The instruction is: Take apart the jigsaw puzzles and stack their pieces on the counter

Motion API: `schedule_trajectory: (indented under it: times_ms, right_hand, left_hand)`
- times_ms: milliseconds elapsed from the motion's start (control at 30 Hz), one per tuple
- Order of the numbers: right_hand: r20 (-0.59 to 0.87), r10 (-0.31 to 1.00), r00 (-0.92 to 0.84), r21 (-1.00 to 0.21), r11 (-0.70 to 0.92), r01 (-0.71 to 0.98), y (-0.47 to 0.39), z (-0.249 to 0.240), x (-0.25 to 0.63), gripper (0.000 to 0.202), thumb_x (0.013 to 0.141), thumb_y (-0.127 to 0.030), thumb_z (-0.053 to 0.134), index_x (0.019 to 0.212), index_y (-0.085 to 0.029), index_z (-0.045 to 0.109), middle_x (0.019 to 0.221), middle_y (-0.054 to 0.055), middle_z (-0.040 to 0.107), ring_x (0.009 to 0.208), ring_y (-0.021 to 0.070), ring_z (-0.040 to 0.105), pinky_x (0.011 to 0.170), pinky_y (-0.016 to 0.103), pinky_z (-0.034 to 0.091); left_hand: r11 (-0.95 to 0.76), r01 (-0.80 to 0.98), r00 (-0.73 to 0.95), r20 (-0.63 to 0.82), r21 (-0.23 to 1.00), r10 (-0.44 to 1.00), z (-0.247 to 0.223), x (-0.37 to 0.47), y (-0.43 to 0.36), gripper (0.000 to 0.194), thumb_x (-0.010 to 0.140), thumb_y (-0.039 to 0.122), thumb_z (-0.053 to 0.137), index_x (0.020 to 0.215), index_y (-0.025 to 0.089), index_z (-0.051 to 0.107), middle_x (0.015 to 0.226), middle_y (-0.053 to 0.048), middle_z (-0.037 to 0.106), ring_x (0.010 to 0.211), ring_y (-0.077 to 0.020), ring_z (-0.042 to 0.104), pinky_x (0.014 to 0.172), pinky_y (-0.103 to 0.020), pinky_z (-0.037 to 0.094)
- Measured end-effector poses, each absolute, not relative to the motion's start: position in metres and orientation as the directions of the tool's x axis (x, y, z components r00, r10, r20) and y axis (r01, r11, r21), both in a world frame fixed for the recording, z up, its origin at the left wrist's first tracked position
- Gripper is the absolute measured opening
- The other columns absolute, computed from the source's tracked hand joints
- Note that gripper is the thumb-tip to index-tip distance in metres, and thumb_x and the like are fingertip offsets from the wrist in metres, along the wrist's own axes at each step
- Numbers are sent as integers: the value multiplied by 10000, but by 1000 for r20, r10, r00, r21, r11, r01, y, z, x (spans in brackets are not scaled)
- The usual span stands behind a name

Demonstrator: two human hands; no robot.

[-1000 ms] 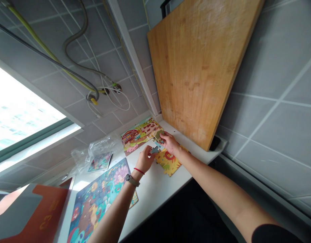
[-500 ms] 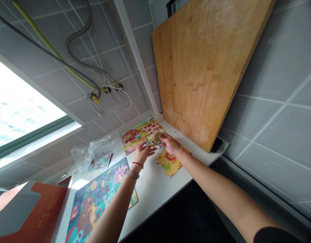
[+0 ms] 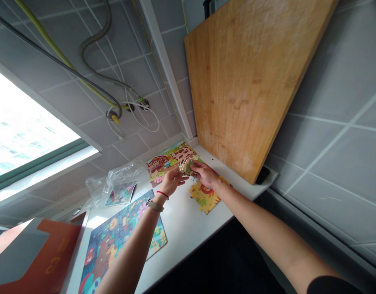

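Observation:
A small bunch of jigsaw puzzle pieces (image 3: 185, 166) is held over the counter between my two hands. My right hand (image 3: 205, 174) pinches it from the right, thumb on top. My left hand (image 3: 171, 182) closes on its lower left edge, while the other fingers stretch out below. Beneath the right wrist lies a partly assembled yellow puzzle (image 3: 203, 198) with a red-maned lion. Behind the pieces rests a colourful farm picture puzzle (image 3: 160, 165), partly covered by the hands. A blue animal puzzle (image 3: 110, 232) lies under my left forearm, which hides part of it.
A crumpled clear plastic bag (image 3: 122, 175) and a small picture card (image 3: 122, 194) lie by the wall. An orange and grey box (image 3: 53, 249) stands at the left. A large wooden board (image 3: 243, 81) leans at the right of the white counter (image 3: 182, 228). Hoses hang above.
My left hand has moved in against the pieces, its fingertips now on their edge. Its forearm has shifted slightly left. My right hand has stayed almost in place with the pieces.

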State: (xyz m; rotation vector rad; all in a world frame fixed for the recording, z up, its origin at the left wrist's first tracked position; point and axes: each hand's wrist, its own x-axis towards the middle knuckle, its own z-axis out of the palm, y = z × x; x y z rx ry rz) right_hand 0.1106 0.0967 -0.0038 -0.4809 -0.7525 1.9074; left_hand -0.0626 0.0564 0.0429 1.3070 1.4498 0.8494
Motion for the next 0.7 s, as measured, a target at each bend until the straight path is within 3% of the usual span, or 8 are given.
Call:
schedule_trajectory:
  times_ms: [67,133,200,267,367,533,700]
  right_hand:
    - [-14,909,-416,-680,-314,-662,99,-6,111,305,643,-284,889,891,-228,721,894,19,770,908,212,703,739,291,547]
    - [-23,920,-391,-672,-304,-676,101,-9,110,313,638,-302,893,879,-229,707,884,13,768,899,207,702,726,286,547]
    - [-33,930,-365,-663,-294,-689,103,-11,110,319,636,-311,893,870,-230,693,863,4,761,894,203,702,720,284,545]
    - [-46,937,-346,-657,-289,-696,104,-14,109,323,632,-303,895,866,-233,684,841,-5,753,882,195,702,711,278,539]
    - [-63,941,-333,-655,-291,-697,104,-15,108,327,630,-293,893,867,-237,674,824,-13,745,862,187,702,701,278,531]
    - [-64,938,-341,-664,-295,-687,101,-15,106,317,640,-281,885,865,-227,668,829,-2,744,858,195,706,723,297,533]
    - [-73,942,-328,-659,-292,-693,103,-18,107,317,649,-280,882,876,-228,667,837,-11,740,858,187,704,731,297,533]
  left_hand:
    - [173,465,12,-202,868,979,43,-67,55,419,862,404,641,1213,176,616,1072,-119,737,812,-210,755,689,-302,579]
    - [172,549,8,-211,818,977,43,-69,50,445,797,460,716,1121,158,666,946,-106,747,724,-213,726,627,-300,547]
    - [129,672,57,-225,729,973,42,-64,42,502,677,478,821,1047,162,695,856,-80,737,724,-231,700,659,-325,531]
    - [40,824,114,-234,565,966,40,-55,34,586,598,482,874,1063,174,694,872,-69,728,801,-255,690,733,-346,518]
    - [-8,919,116,-249,394,962,37,-41,26,625,593,460,881,1108,178,665,942,-77,711,894,-277,678,776,-347,495]
    - [42,909,77,-264,415,961,35,-33,29,570,532,391,914,981,181,633,945,-70,682,892,-267,658,730,-319,470]
    - [32,866,100,-236,498,967,38,-35,31,520,549,305,899,926,193,560,850,-7,656,745,-184,622,636,-267,448]
